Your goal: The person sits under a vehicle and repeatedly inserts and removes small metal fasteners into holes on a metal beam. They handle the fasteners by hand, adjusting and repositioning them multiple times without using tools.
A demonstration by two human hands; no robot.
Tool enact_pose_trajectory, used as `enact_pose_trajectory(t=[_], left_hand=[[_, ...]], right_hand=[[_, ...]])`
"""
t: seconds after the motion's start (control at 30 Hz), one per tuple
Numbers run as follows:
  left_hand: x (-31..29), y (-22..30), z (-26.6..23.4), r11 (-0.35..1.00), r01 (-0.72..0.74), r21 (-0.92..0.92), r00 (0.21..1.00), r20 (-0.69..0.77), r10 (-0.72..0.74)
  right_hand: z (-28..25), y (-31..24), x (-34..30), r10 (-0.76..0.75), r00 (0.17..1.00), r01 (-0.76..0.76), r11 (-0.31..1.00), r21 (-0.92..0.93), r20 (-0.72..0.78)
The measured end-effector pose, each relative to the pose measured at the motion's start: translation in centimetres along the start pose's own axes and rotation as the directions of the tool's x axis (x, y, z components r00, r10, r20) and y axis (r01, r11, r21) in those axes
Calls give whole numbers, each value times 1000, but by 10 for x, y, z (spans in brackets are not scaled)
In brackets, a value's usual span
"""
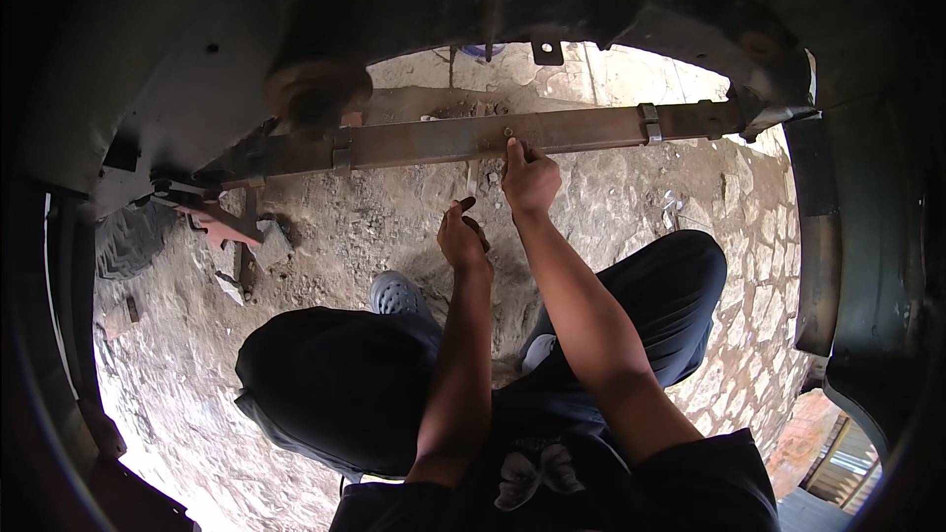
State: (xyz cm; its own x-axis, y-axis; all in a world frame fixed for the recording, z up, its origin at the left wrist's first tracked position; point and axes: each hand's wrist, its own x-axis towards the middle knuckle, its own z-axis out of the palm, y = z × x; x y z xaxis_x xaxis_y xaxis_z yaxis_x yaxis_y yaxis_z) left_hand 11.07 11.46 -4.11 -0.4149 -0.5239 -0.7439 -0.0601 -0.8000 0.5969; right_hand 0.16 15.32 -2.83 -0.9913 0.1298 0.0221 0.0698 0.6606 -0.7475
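Observation:
A long rusty leaf spring [424,142], bound by metal clips, runs crosswise above the ground ahead of me. My right hand [530,181] reaches up to its middle. The thumb tip touches the lower edge, just below a small round bolt end [508,132]. The other fingers are curled, and whatever they hold is hidden. Lower and to the left, my left hand [463,238] is held in the air, apart from the spring. Its fingers are bent inward around something dark that I cannot make out.
Dark vehicle bodywork [591,0] hangs overhead. A metal clip [651,124] wraps the spring's right part. On the left lie a reddish metal piece [225,221], broken blocks [272,244] and a tyre [131,239]. Rough stony ground [325,266] lies below, and a dark panel [867,236] stands at right.

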Motion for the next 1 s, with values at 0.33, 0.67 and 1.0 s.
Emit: enact_pose_trajectory(t=[0.33, 0.67, 1.0], left_hand=[[35, -27, -18, 927, -213, 310, 975, 13, 220], [38, -13, -38, 996, 66, 66, 987, -149, -55], [48, -17, -44, 999, -12, 30, 992, -126, 15]], right_hand=[[-2, -14, -20, 95, 979, -109, 991, 72, 182], [-5, -36, -22, 148, 931, -187, 978, 88, 334], [2, -15, -11, 4, 968, -13, 999, 36, 252]])
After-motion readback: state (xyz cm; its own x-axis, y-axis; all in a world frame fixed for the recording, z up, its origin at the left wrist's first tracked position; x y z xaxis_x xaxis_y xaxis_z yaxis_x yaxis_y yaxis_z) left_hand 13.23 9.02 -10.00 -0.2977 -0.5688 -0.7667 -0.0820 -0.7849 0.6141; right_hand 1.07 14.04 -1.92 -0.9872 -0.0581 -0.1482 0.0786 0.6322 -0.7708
